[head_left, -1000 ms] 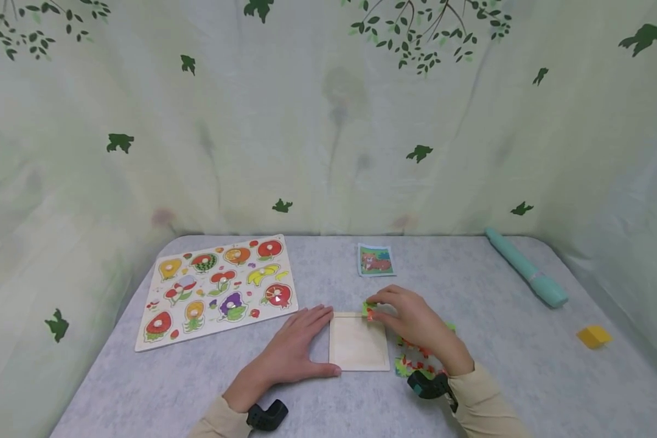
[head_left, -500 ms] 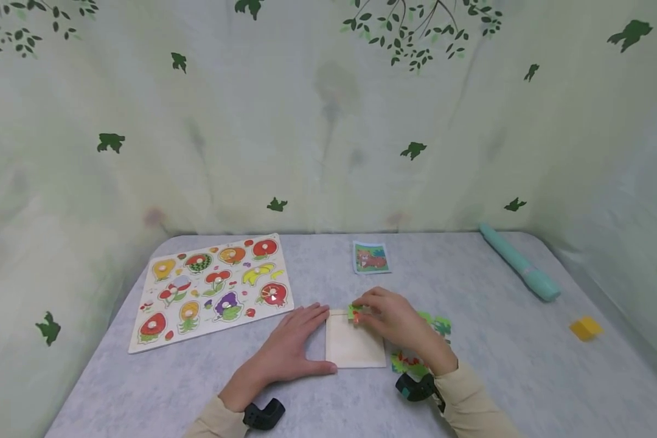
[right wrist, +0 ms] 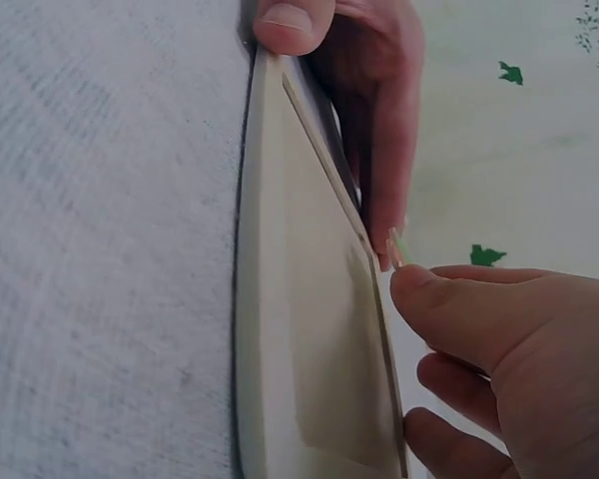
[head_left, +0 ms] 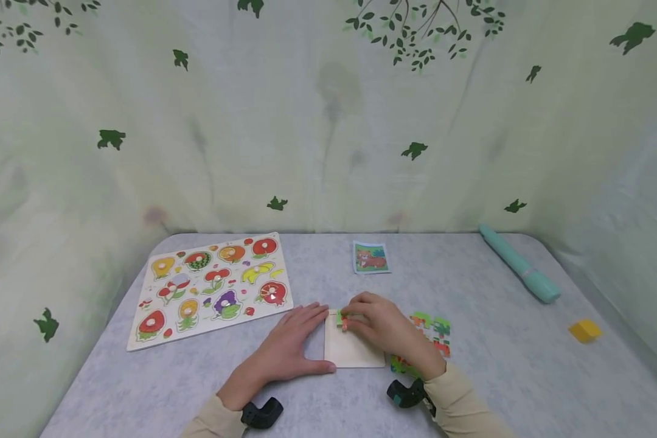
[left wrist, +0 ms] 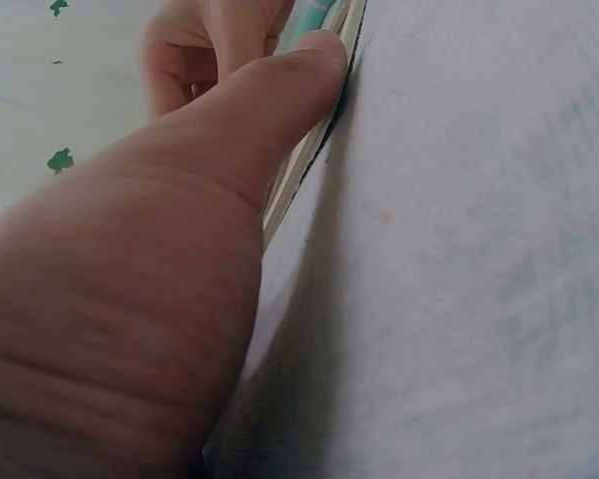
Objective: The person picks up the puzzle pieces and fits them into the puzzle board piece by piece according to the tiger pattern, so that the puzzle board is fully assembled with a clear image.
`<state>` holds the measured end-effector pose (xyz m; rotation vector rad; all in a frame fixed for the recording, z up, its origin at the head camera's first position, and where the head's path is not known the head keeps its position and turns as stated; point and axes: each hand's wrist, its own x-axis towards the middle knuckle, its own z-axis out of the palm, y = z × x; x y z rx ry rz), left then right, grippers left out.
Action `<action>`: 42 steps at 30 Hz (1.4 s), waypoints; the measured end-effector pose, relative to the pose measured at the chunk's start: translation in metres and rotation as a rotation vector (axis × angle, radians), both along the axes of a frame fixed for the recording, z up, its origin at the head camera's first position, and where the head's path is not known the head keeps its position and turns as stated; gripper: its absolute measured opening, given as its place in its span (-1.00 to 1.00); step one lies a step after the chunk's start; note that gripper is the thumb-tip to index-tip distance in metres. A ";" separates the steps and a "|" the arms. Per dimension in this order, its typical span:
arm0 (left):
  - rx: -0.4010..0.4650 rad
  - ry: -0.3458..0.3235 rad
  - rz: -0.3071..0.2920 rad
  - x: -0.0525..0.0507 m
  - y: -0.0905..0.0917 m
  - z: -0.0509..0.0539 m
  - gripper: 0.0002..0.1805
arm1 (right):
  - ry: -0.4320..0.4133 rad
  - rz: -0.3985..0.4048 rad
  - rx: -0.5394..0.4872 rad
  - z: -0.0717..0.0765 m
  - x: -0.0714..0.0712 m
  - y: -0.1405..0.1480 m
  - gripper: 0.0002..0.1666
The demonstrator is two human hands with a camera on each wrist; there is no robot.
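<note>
My right hand (head_left: 380, 325) pinches a green and orange jigsaw piece (head_left: 339, 321) over the far left part of a shallow, pale wooden puzzle tray (head_left: 350, 353). In the right wrist view, the piece (right wrist: 397, 246) shows edge-on between thumb and finger, just above the tray's inner surface (right wrist: 329, 329). Spread along the tray's left side, my left hand (head_left: 290, 350) has straight fingers at the far left corner and its thumb touching the near left corner. Several jigsaw pieces (head_left: 440, 328) lie on the table right of the tray, partly hidden under my right wrist.
A fruit peg puzzle board (head_left: 235, 286) lies at the left. Beyond the tray is a small picture card (head_left: 371, 258) of a brown animal. A teal rolled-up item (head_left: 520, 264) lies at the back right, with a yellow block (head_left: 584, 331) nearer on the right.
My right hand has carried the jigsaw piece leftward, from the tray's far right corner to its far left part. More of the loose pieces now show. My left hand keeps its place.
</note>
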<state>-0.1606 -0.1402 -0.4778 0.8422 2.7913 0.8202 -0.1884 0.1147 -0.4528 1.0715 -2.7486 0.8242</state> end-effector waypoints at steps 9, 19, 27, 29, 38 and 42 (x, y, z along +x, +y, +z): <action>0.007 -0.007 0.003 -0.001 0.003 -0.001 0.16 | 0.076 0.018 -0.006 -0.011 0.002 -0.005 -0.79; 0.010 -0.006 0.008 -0.001 0.005 -0.001 0.15 | 0.157 0.021 0.015 -0.016 0.004 -0.008 -0.81; 0.008 0.000 -0.002 -0.003 0.004 0.002 0.15 | 0.180 0.000 0.017 -0.017 0.004 -0.010 -0.80; 0.008 -0.002 -0.002 -0.003 0.004 0.002 0.15 | 0.181 -0.004 0.023 -0.017 0.005 -0.011 -0.80; 0.007 -0.009 0.009 -0.001 0.002 0.002 0.14 | 0.172 -0.015 0.072 -0.015 0.007 -0.015 -0.78; 0.011 -0.005 0.011 -0.001 0.000 0.000 0.14 | 0.168 -0.003 0.077 -0.015 0.007 -0.016 -0.77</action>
